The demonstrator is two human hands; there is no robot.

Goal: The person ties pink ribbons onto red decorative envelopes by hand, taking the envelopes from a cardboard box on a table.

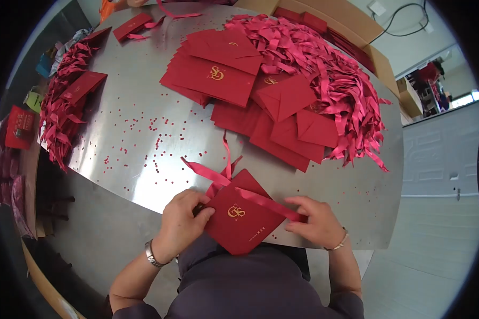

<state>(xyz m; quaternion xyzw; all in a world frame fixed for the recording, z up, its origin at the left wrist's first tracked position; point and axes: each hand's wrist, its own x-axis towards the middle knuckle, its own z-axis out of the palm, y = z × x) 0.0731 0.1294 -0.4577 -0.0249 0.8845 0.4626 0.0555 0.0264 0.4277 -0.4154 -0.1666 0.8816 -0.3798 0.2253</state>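
Observation:
A red envelope (244, 227) with a gold emblem is tilted at the table's front edge, close to my body. My left hand (183, 213) pinches its left corner between thumb and fingers. A dark pink ribbon (258, 199) runs across the envelope's upper part, and its right end is gripped by my right hand (315, 220). More ribbon tails lie loose on the metal just beyond the envelope. Past them, a stack of red envelopes (226, 80) and several scattered ones (292, 133) lie on the table.
Ribbons (351, 101) are heaped at the right, in front of a cardboard box (351, 18). Another ribbon pile (64, 114) lines the left edge. Small red paper dots (157, 125) litter the metal table (122, 175). A person in orange (112, 7) is at the far side.

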